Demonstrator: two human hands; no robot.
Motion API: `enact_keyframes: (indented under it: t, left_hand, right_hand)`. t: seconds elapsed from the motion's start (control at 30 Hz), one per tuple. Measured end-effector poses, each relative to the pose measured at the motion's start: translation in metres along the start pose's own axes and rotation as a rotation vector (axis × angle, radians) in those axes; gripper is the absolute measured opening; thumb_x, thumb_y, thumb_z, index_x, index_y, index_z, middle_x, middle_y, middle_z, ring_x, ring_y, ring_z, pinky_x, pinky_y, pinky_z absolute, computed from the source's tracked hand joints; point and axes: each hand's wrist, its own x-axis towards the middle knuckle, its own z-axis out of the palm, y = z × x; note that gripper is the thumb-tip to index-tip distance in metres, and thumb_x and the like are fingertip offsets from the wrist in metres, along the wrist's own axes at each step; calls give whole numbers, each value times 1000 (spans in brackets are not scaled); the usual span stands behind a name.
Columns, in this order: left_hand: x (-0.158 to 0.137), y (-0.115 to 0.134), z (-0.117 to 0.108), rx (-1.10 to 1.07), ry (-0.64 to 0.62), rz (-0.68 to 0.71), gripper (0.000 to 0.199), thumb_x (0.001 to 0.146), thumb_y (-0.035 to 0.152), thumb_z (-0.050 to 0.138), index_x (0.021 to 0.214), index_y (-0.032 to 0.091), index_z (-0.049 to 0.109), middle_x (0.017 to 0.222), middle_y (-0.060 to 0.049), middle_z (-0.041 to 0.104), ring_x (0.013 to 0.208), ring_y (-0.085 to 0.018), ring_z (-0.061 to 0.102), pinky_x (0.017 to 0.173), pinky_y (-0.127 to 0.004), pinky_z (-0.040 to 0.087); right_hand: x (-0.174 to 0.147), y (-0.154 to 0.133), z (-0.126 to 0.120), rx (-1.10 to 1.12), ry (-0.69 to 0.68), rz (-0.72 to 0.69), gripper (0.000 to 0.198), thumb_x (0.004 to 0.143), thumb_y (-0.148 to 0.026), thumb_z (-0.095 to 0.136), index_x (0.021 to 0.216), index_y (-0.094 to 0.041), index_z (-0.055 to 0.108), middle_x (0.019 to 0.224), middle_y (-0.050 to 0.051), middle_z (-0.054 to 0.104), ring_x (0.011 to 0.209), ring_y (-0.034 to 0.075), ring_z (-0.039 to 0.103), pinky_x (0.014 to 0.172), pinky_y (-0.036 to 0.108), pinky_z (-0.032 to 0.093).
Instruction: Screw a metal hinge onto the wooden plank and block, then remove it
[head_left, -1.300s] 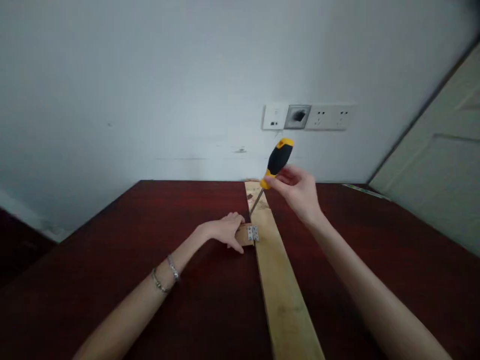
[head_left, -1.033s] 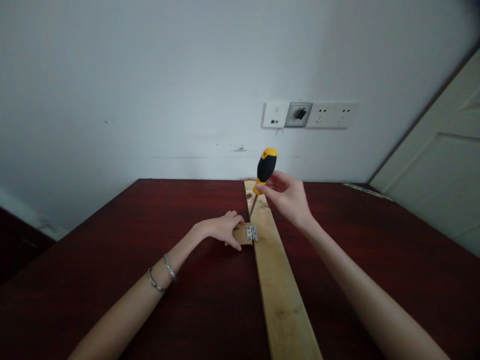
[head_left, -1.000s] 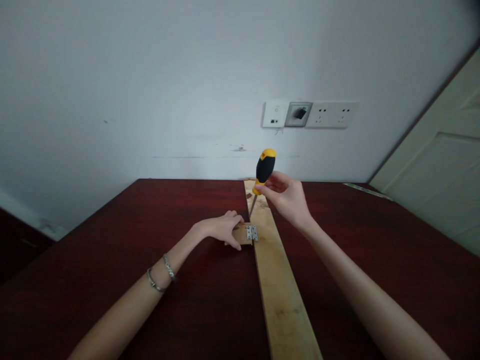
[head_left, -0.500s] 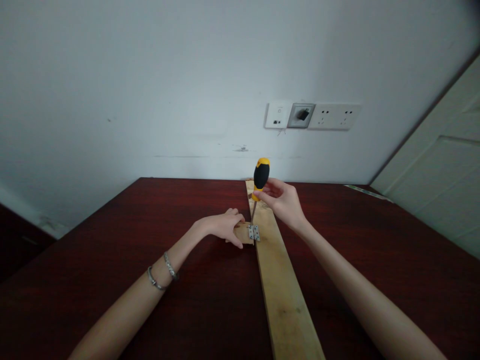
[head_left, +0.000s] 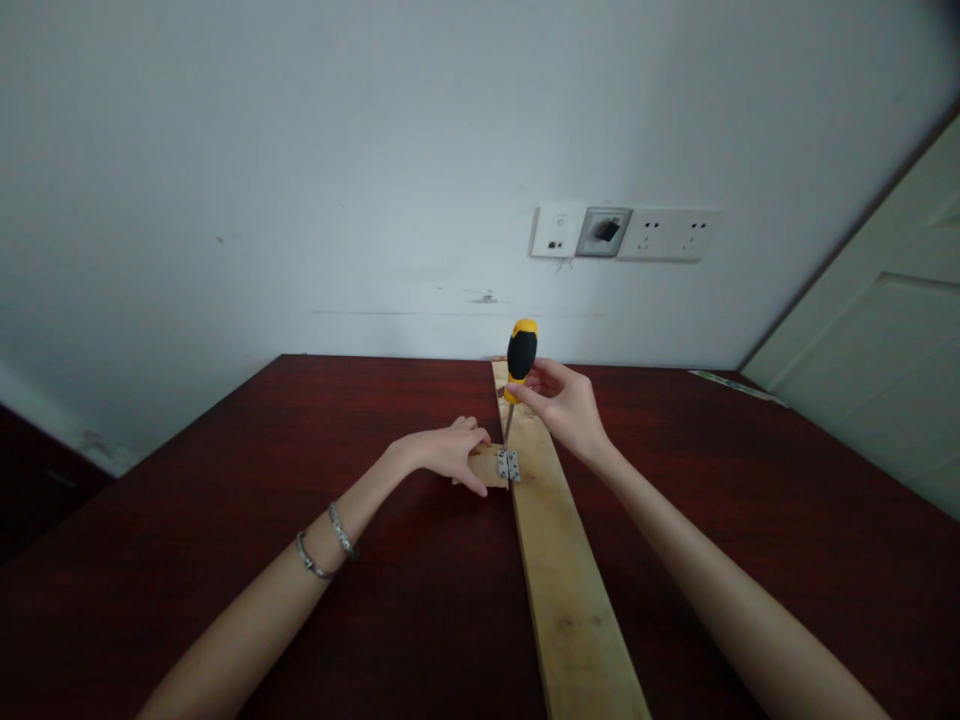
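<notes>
Hinge [head_left: 514,466] spans 2 pieces on the counter [head_left: 405,620]: the long plank [head_left: 574,600] and the small block [head_left: 486,471] my left hand [head_left: 448,453] grips. My right hand [head_left: 568,405] pinches the screwdriver [head_left: 523,355], now more upright and brought from beyond the hinge to its far edge; I judge it better lined up.
</notes>
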Motion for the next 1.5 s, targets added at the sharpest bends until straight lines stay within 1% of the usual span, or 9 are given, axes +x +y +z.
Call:
enact_keyframes:
  t: [0.3, 0.6, 0.8, 0.97, 1.2, 1.4, 1.5]
  left_hand:
    - [0, 0, 0, -9, -8, -1, 79, 62, 67, 66, 121, 16, 51, 114, -10, 44, 110, -28, 43, 89, -33, 42]
    - [0, -2, 2, -25, 8, -7, 80, 61, 68, 66, 120, 17, 50, 115, -9, 45, 109, -27, 44, 88, -32, 42]
    - [0, 0, 1, -21, 2, -21, 82, 61, 69, 66, 122, 16, 51, 116, -10, 45, 109, -28, 44, 90, -34, 42]
    - [-1, 1, 0, -17, -5, -14, 79, 62, 67, 67, 121, 17, 51, 114, -9, 45, 109, -27, 44, 90, -33, 42]
    - [-1, 2, 0, -19, -2, -14, 80, 61, 68, 67, 120, 16, 52, 114, -10, 45, 110, -28, 44, 89, -33, 42]
    - [-1, 2, 0, -35, -10, -27, 79, 61, 68, 67, 121, 18, 52, 115, -9, 46, 107, -27, 47, 87, -32, 42]
    - [0, 2, 0, -31, -4, -16, 79, 61, 68, 67, 119, 17, 53, 114, -9, 47, 107, -27, 47, 88, -32, 41]
  right_hand:
    - [0, -1, 1, 18, 10, 10, 36, 73, -35, 73, 103, -16, 67, 92, 7, 72, 76, 18, 66, 75, 36, 56]
    - [-1, -1, 2, -4, 2, -1, 31, 74, -36, 72, 98, -18, 67, 87, 5, 71, 73, 18, 65, 73, 35, 55]
    - [-2, 0, 4, 1, -5, -16, 32, 74, -33, 72, 101, -17, 67, 87, 5, 71, 72, 16, 64, 71, 33, 54]
    - [-2, 0, 4, -9, -2, -22, 31, 74, -35, 72, 100, -18, 67, 84, 4, 70, 70, 16, 64, 69, 32, 53]
    - [-1, 1, 4, -14, 34, -19, 34, 73, -37, 73, 100, -18, 65, 85, 5, 70, 70, 17, 64, 68, 32, 54]
    - [-1, 8, 5, -8, 84, 20, 37, 72, -42, 73, 98, -18, 63, 81, 5, 69, 67, 17, 64, 67, 32, 54]
    - [-1, 10, 6, -12, 97, 28, 37, 72, -44, 73, 96, -18, 62, 80, 4, 68, 66, 16, 63, 65, 32, 54]
